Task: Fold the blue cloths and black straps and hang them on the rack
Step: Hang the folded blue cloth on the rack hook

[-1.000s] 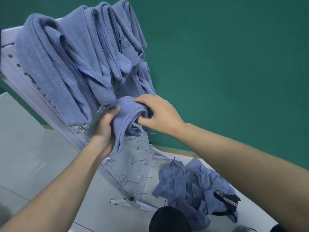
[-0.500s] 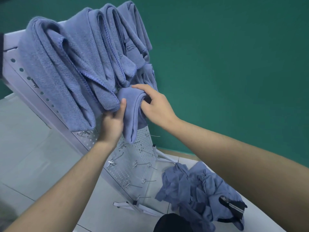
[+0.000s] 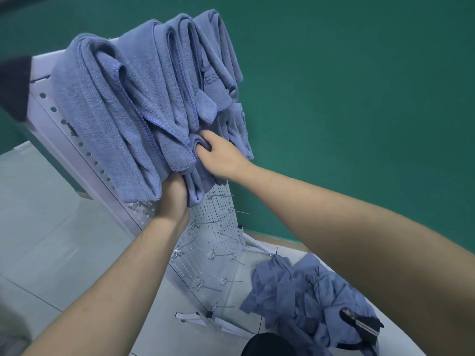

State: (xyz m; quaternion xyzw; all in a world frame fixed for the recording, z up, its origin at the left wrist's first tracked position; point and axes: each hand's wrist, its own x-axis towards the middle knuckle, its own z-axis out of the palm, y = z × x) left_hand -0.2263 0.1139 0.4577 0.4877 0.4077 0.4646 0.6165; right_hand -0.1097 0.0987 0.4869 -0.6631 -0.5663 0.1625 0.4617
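Head view: person is standing over a white pegboard rack (image 3: 205,242), both bare arms reaching in to it.
Landmark: rack, leaning across the frame, wire hooks (image 3: 218,255) sticking out of its lower panel.
Folded cloth (image 3: 198,186): blue, being held against the rack's middle, just under the row of hung cloths (image 3: 128,98), its lower end hanging over the perforated panel.
Left hand (image 3: 172,196): coming up from below the folded cloth, touching its left edge; fingertips are hiding behind the fabric, so cannot tell if spread or curled.
Right hand (image 3: 221,160): lying on the folded cloth's upper right side, fingers curled and pressed together, tips digging into the top fold, thumb tucked into the fabric.
Hung cloths: several blue ones draping over the rack's top, side by side, overlapping, the lowest corner touching the folded cloth.
Loose pile (image 3: 295,291): crumpled blue cloths lying on a white surface (image 3: 354,291) right of the rack's foot, well apart from the hands.
Black strap (image 3: 359,325): sitting on the pile's right edge, a light stripe showing on it.
Backdrop: green wall (image 3: 359,98) behind the rack, pale tiled floor (image 3: 51,240) to its left.
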